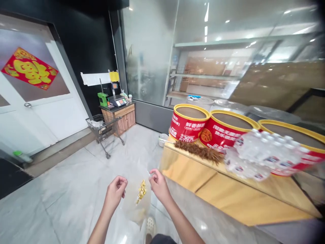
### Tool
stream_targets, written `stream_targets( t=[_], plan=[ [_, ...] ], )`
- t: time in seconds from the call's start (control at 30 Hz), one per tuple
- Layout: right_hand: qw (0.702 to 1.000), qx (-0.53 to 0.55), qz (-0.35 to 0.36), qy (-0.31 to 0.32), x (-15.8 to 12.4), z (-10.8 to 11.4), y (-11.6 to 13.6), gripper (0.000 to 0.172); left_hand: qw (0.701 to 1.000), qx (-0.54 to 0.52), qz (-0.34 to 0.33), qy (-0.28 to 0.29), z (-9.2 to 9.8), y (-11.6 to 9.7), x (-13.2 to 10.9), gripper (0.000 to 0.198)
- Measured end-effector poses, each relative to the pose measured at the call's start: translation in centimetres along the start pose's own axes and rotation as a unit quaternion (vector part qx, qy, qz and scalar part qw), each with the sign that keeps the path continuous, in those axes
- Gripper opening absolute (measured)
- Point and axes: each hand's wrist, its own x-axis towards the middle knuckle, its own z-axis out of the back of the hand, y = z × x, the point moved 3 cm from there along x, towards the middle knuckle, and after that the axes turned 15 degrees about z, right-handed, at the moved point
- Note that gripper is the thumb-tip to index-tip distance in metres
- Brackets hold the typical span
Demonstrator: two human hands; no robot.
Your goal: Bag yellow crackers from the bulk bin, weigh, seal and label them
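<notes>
A clear plastic bag (137,211) hangs between my two hands above the floor. Small gold and white pieces, perhaps wrapped sweets (141,192), show in it; their exact kind is too small to make out. My left hand (117,189) pinches the bag's left edge with curled fingers. On the other side, my right hand (158,184) is closed on the right edge near the top, thumb and forefinger together. The bag is see-through, so its rim is hard to trace.
At right, red tubs (189,122) with yellow rims, a feather duster (199,151) and packed water bottles (271,152) stand on a wooden ledge (203,179). A shopping cart (105,127) and a cabinet (124,120) bearing a scale (117,100) stand farther off, left of centre.
</notes>
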Motion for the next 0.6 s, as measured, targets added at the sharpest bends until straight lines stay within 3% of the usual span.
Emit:
stream_targets(
  t=[0.3, 0.6],
  plan=[
    [0.999, 0.011, 0.014, 0.046, 32.0, -2.5, -8.8, 0.02, 0.999, -0.04, 0.009, -0.023, -0.4, -10.7, 29.5, 0.038],
    [1.0, -0.001, 0.001, -0.003, 60.7, -5.7, -18.4, 0.022, 0.998, -0.049, 0.032, 0.034, -0.7, -19.4, 60.0, 0.037]
  ],
)
